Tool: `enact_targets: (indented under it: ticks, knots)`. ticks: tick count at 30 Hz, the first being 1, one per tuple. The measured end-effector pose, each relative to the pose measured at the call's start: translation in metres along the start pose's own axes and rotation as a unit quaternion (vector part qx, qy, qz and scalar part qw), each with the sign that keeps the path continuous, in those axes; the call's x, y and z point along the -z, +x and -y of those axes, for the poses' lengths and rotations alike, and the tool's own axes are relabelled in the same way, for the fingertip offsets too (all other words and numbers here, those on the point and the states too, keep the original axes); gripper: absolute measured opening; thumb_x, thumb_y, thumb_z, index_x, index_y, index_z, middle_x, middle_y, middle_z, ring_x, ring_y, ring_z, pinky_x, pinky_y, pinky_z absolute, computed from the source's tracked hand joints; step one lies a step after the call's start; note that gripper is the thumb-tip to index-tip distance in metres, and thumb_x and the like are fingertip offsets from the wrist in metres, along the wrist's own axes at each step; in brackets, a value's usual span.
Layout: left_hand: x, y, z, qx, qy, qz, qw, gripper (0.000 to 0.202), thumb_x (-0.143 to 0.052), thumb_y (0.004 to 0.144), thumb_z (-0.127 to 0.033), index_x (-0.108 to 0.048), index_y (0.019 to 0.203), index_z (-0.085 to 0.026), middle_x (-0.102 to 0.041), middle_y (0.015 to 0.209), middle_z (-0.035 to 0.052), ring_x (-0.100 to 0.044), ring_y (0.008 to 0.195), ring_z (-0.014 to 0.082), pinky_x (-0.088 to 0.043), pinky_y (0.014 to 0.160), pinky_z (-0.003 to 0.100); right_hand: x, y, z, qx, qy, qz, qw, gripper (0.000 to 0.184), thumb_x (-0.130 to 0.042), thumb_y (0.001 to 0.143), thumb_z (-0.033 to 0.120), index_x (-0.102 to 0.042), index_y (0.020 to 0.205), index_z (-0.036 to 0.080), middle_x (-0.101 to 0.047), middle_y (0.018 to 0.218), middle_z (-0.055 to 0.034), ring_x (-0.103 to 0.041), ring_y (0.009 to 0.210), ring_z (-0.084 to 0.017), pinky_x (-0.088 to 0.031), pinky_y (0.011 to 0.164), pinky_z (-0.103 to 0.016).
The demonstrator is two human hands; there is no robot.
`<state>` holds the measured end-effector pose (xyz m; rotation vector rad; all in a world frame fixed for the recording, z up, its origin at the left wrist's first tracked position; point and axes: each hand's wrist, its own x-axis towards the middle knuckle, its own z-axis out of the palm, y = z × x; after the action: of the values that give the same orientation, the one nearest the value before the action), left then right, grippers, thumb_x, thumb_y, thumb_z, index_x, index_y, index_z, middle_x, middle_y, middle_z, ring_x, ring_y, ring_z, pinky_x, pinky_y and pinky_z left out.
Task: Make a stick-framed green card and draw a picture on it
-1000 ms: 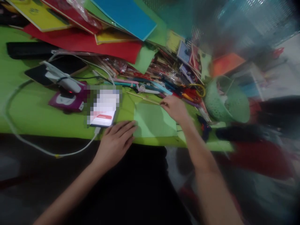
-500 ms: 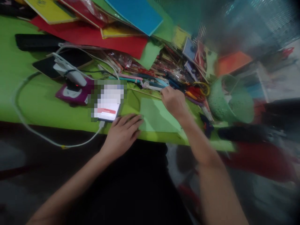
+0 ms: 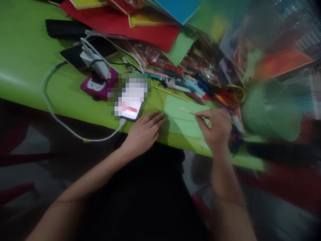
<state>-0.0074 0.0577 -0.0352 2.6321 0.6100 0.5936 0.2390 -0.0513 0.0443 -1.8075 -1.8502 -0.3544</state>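
Observation:
My left hand (image 3: 145,132) lies flat at the table's front edge, fingers stretched out, between the phone and a light green sheet of paper (image 3: 180,124). Its fingertips reach the sheet's left edge. Over the right part of that sheet, my right hand (image 3: 215,127) pinches a thin pale strip (image 3: 186,110) between thumb and finger. The strip's exact kind is too blurred to make out. Left of the sheet, a lit phone (image 3: 131,103) with a white cable (image 3: 96,140) plugged in lies on the green table.
Pens and scissors (image 3: 238,94) lie in a cluttered row behind the sheet. A green basket (image 3: 269,110) stands to the right. A purple power socket (image 3: 94,86), a dark tablet-like device (image 3: 71,55), a red sheet (image 3: 140,33) and a blue sheet (image 3: 178,8) lie farther back.
My right hand has come back from the pens to above the green sheet, with a thin pale strip now showing in its pinch. The view has shifted; my left hand stays by the phone.

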Motion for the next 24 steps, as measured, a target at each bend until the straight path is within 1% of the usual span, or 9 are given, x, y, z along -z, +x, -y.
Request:
enact_targets:
  ticks: [3, 5, 7, 10, 13, 20, 24]
  knots:
    - [0.0, -0.007, 0.002, -0.008, -0.028, -0.043, 0.999, 0.04, -0.048, 0.105, -0.015, -0.061, 0.142, -0.011, -0.063, 0.15, 0.0118, -0.058, 0.141, 0.0281, -0.05, 0.119, 0.05, 0.004, -0.019, 0.008, -0.014, 0.013, 0.069, 0.997, 0.008, -0.067, 0.099, 0.021, -0.074, 0.101, 0.025, -0.08, 0.089, -0.0013, -0.069, 0.086, -0.021, -0.05, 0.082, -0.038]
    - [0.001, -0.013, 0.002, -0.006, -0.04, -0.061, 0.997, 0.038, -0.051, 0.104, -0.015, -0.063, 0.14, -0.012, -0.066, 0.146, 0.0117, -0.061, 0.137, 0.0283, -0.053, 0.117, 0.05, 0.001, -0.031, 0.012, -0.021, 0.031, 0.103, 0.994, 0.008, -0.066, 0.1, 0.021, -0.073, 0.101, 0.025, -0.08, 0.09, -0.0014, -0.069, 0.084, -0.02, -0.049, 0.079, -0.036]
    - [0.001, -0.019, 0.001, -0.002, -0.05, -0.072, 0.996, 0.037, -0.054, 0.103, -0.014, -0.064, 0.139, -0.014, -0.068, 0.144, 0.0111, -0.062, 0.136, 0.0281, -0.055, 0.115, 0.052, -0.003, -0.039, 0.015, -0.023, 0.038, 0.12, 0.992, 0.008, -0.066, 0.101, 0.022, -0.073, 0.102, 0.024, -0.08, 0.09, -0.0021, -0.07, 0.084, -0.02, -0.049, 0.078, -0.036]
    - [0.001, -0.024, -0.001, 0.003, -0.058, -0.088, 0.994, 0.04, -0.055, 0.102, -0.012, -0.063, 0.14, -0.018, -0.07, 0.142, 0.0097, -0.064, 0.134, 0.0268, -0.056, 0.114, 0.052, -0.009, -0.044, 0.017, -0.013, 0.039, 0.132, 0.99, 0.008, -0.066, 0.101, 0.021, -0.073, 0.101, 0.023, -0.081, 0.091, -0.0029, -0.07, 0.083, -0.021, -0.049, 0.076, -0.035]
    - [0.0, -0.026, -0.001, 0.001, -0.06, -0.103, 0.993, 0.04, -0.055, 0.101, -0.011, -0.064, 0.139, -0.019, -0.071, 0.139, 0.009, -0.065, 0.132, 0.0261, -0.056, 0.113, 0.051, -0.012, -0.046, 0.018, -0.002, 0.039, 0.135, 0.99, 0.009, -0.064, 0.101, 0.02, -0.072, 0.101, 0.023, -0.08, 0.092, -0.0033, -0.069, 0.083, -0.021, -0.048, 0.075, -0.035]
    - [-0.002, -0.027, 0.002, -0.003, -0.063, -0.105, 0.992, 0.039, -0.057, 0.1, -0.011, -0.064, 0.138, -0.019, -0.071, 0.139, 0.0099, -0.065, 0.132, 0.0265, -0.055, 0.114, 0.051, -0.014, -0.046, 0.022, 0.003, 0.064, 0.141, 0.988, 0.017, -0.06, 0.101, 0.012, -0.072, 0.102, 0.023, -0.08, 0.093, -0.0037, -0.071, 0.087, -0.02, -0.049, 0.077, -0.034]
    - [-0.001, -0.027, 0.001, -0.008, -0.056, -0.105, 0.993, 0.039, -0.057, 0.1, -0.011, -0.064, 0.138, -0.018, -0.071, 0.138, 0.0109, -0.065, 0.131, 0.0265, -0.055, 0.114, 0.049, -0.014, -0.047, 0.023, -0.01, 0.079, 0.152, 0.985, 0.015, -0.059, 0.103, 0.015, -0.071, 0.104, 0.024, -0.08, 0.093, -0.0023, -0.071, 0.086, -0.019, -0.049, 0.077, -0.034]
